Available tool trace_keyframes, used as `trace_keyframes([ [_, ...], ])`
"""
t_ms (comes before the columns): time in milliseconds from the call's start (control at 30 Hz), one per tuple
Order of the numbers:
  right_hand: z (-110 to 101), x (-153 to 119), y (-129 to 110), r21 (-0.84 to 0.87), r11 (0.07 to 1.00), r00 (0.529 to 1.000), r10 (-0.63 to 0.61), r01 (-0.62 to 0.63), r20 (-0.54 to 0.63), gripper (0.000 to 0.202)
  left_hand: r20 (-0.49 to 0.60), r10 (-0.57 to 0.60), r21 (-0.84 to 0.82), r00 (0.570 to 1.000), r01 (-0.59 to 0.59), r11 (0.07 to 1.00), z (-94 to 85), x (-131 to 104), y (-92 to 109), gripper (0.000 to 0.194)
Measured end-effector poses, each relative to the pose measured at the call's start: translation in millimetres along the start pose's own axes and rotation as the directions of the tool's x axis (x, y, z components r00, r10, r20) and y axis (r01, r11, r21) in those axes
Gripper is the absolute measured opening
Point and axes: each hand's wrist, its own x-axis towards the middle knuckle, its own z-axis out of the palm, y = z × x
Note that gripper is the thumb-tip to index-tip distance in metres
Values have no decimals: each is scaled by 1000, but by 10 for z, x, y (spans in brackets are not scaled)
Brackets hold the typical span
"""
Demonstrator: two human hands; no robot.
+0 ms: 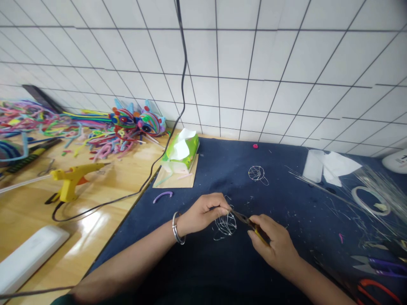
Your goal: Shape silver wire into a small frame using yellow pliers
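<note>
My left hand (pixel 206 213) pinches the top of a round openwork ball of silvery wire (pixel 227 224), which hangs below the fingertips over the dark blue cloth. Loose wire ends stick out from it. My right hand (pixel 273 240) is wrapped round the yellow handles of a pair of pliers (pixel 243 217). The pliers' jaws reach left to the wire at my left fingertips; whether they are clamped on it is too small to tell. Beyond my hands, a second wire frame (pixel 256 173) lies on the cloth.
At left are a yellow glue gun (pixel 74 178), a white box-like object (pixel 32 250) and colourful fuzzy stems (pixel 108 146). A green tissue pack (pixel 181 150) stands behind my left hand. Wire lengths (pixel 381 195), a wire coil (pixel 370 201), purple snips (pixel 378 266) and red-handled scissors (pixel 378 290) lie right.
</note>
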Motion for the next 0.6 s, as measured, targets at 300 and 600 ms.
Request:
trace_keyframes([
  [300,-10,-10,11,-45,999,1000,-6,7,4,21,-10,36,40,999,-36,999,-13,10,8,12],
  [600,-17,-12,-2,-38,999,1000,-2,2,13,20,-5,14,80,1000,-13,997,-14,18,61,13],
])
